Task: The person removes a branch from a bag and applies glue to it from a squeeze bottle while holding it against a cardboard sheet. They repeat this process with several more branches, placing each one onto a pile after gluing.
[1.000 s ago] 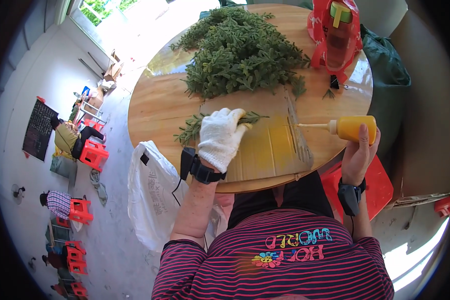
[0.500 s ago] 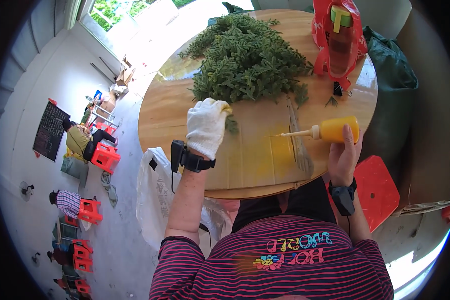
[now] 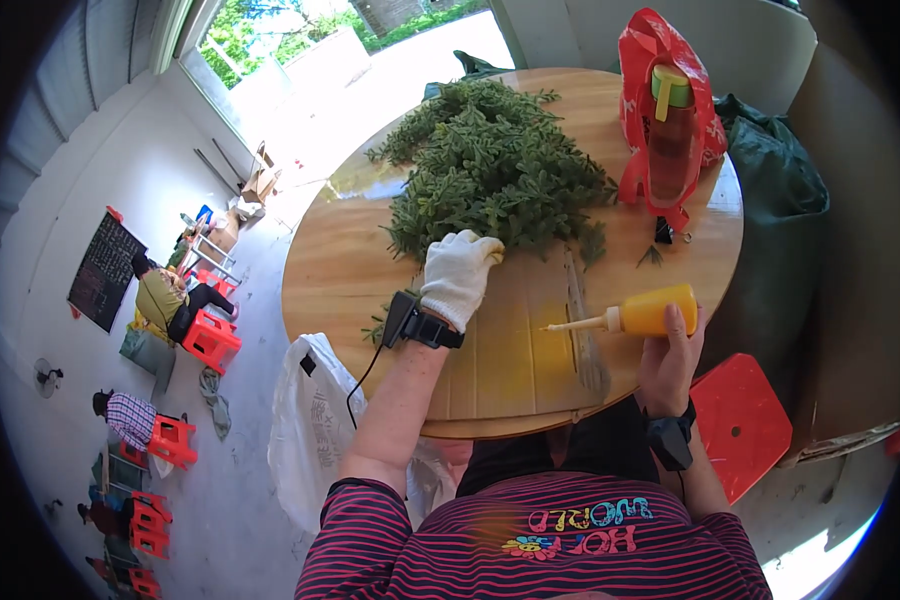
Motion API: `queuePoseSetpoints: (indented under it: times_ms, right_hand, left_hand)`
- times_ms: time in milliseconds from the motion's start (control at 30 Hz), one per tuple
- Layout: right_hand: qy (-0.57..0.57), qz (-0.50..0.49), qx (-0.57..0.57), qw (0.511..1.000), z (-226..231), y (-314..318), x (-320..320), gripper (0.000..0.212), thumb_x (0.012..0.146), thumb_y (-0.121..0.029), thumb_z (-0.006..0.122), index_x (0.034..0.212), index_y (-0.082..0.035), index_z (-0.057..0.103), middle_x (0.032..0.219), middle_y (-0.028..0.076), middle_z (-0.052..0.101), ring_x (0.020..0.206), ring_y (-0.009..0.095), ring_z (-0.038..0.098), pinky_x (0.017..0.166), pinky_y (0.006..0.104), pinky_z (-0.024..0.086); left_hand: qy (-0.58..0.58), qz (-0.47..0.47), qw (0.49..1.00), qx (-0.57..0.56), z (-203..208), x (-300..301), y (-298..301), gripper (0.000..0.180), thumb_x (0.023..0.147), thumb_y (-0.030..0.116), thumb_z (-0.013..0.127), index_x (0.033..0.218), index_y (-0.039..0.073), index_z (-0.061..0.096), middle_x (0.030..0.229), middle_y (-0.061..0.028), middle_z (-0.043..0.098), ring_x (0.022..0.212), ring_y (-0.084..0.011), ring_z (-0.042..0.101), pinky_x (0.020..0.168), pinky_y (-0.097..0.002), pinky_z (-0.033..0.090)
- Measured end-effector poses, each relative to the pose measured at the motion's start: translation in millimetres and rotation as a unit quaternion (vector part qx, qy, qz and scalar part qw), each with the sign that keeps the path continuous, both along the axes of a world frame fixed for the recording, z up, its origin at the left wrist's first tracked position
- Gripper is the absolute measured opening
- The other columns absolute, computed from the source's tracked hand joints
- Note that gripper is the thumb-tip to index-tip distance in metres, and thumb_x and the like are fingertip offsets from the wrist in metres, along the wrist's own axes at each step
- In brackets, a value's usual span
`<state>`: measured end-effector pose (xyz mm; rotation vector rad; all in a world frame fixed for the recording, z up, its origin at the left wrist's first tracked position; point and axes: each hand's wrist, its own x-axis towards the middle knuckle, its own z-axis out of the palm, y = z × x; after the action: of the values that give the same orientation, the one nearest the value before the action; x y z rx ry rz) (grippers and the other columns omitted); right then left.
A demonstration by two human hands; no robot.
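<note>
My left hand (image 3: 459,277), in a white knit glove with yellow-stained fingertips, is at the near edge of a heap of green artificial leaf sprigs (image 3: 505,165). Its fingers are curled closed, and whatever they may hold is hidden. A loose sprig (image 3: 375,326) lies on the table left of that wrist. My bare right hand (image 3: 669,358) grips a yellow squeeze bottle (image 3: 660,312), tilted nearly flat. The bottle's long pale nozzle points left above a yellow-stained cardboard sheet (image 3: 505,375).
The round wooden table (image 3: 320,270) carries a red bag (image 3: 635,120) with a green-lidded bottle (image 3: 672,92) at the far right. A white plastic bag (image 3: 305,440) hangs at the near left. A red stool (image 3: 740,425) stands at right. Several people sit farther left.
My left hand has moved right and toward the heap, uncovering the sprig left of its wrist. My right hand keeps hold of the bottle. The view has tilted, so the table appears lower.
</note>
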<state>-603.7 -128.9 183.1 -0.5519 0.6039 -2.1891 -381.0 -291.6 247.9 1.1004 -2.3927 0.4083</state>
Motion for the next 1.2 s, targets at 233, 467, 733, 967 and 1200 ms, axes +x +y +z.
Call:
queuePoseSetpoints:
  times_ms: [233, 467, 733, 967, 1200]
  right_hand:
    - [0.002, 0.005, 0.003, 1.0, 1, -4, 0, 0.026, 0.089, -0.016, 0.058, 0.11, -0.005, 0.045, 0.098, 0.004, 0.053, 0.092, 0.012, 0.053, 0.083, 0.0265, 0.042]
    - [0.002, -0.008, -0.003, 1.0, -4, -4, -2, 0.034, 0.088, -0.016, 0.061, 0.114, -0.004, 0.042, 0.097, 0.004, 0.052, 0.09, 0.012, 0.052, 0.082, 0.026, 0.042]
    - [-0.08, 0.017, -0.048, 0.995, -13, -4, -8, 0.025, 0.091, -0.021, 0.056, 0.109, -0.005, 0.052, 0.104, 0.004, 0.057, 0.098, 0.016, 0.055, 0.09, 0.0318, 0.042]
    - [-0.114, 0.03, -0.054, 0.992, -14, -7, -12, 0.027, 0.091, -0.024, 0.055, 0.11, -0.005, 0.053, 0.109, 0.005, 0.058, 0.102, 0.018, 0.054, 0.094, 0.0324, 0.041]
    - [-0.137, 0.02, -0.043, 0.989, -12, -5, -10, 0.027, 0.09, -0.024, 0.056, 0.109, -0.005, 0.053, 0.108, 0.005, 0.058, 0.102, 0.018, 0.054, 0.094, 0.0335, 0.041]
  left_hand:
    - [0.287, -0.009, 0.958, -0.008, 14, 30, -17, 0.012, 0.08, 0.008, 0.06, 0.091, 0.008, 0.066, 0.086, -0.0071, 0.065, 0.077, -0.0214, 0.061, 0.071, -0.0301, 0.049]
    - [0.59, -0.117, 0.79, 0.117, 33, 67, -29, 0.012, 0.088, 0.006, 0.055, 0.096, -0.001, 0.061, 0.091, -0.004, 0.063, 0.084, -0.01, 0.056, 0.075, -0.0227, 0.046]
    - [0.362, -0.111, 0.887, 0.266, 55, 47, 26, 0.014, 0.087, 0.008, 0.054, 0.098, 0.001, 0.06, 0.09, -0.0059, 0.064, 0.084, -0.0148, 0.059, 0.075, -0.0258, 0.046]
    - [-0.026, -0.114, 0.979, 0.167, 36, -5, 54, 0.02, 0.083, 0.016, 0.058, 0.1, 0.007, 0.062, 0.087, -0.0121, 0.064, 0.085, -0.0261, 0.06, 0.074, -0.0311, 0.048]
    - [0.182, -0.183, 0.964, 0.066, 15, 9, 53, 0.019, 0.074, 0.012, 0.065, 0.093, 0.011, 0.065, 0.083, -0.0084, 0.065, 0.082, -0.0267, 0.061, 0.072, -0.0363, 0.046]
